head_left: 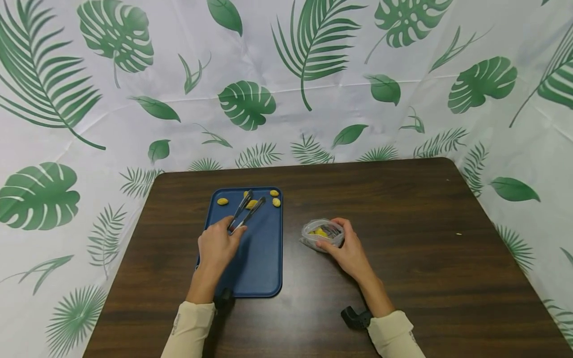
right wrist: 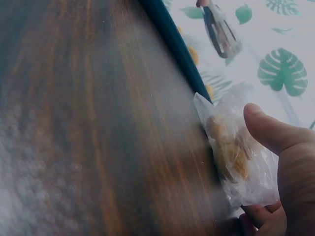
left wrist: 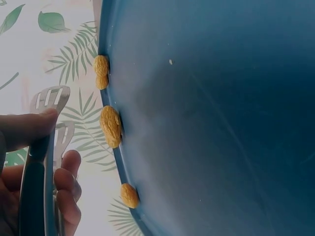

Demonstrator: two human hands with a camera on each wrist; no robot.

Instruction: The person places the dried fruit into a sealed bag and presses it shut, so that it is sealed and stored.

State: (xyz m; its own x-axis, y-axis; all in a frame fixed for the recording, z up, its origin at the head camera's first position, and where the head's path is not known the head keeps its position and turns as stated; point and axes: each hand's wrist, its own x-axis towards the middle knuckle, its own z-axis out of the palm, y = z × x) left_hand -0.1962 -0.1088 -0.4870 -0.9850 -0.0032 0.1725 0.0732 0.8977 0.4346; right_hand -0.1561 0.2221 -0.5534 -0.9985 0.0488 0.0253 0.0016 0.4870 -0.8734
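My left hand (head_left: pixel 218 244) grips a pair of metal tongs (head_left: pixel 255 206) with dark handles above the blue tray (head_left: pixel 257 268). The slotted tips of the tongs stand apart over the tray's far part. Several unshelled peanuts (left wrist: pixel 110 126) lie there near the far edge; in the head view the tongs partly cover some, and another peanut (head_left: pixel 222 201) is left of the tips. My right hand (head_left: pixel 351 251) holds the rim of a clear plastic bag (right wrist: pixel 256 172) between thumb and fingers. Inside the open bag are more peanuts (right wrist: pixel 232 160).
The bag rests on the dark wooden table (head_left: pixel 403 214), right of the tray. Small pale crumbs (head_left: pixel 458 233) lie on the table at the right. Behind the table hangs a white cloth (head_left: pixel 188 124) with green leaf prints.
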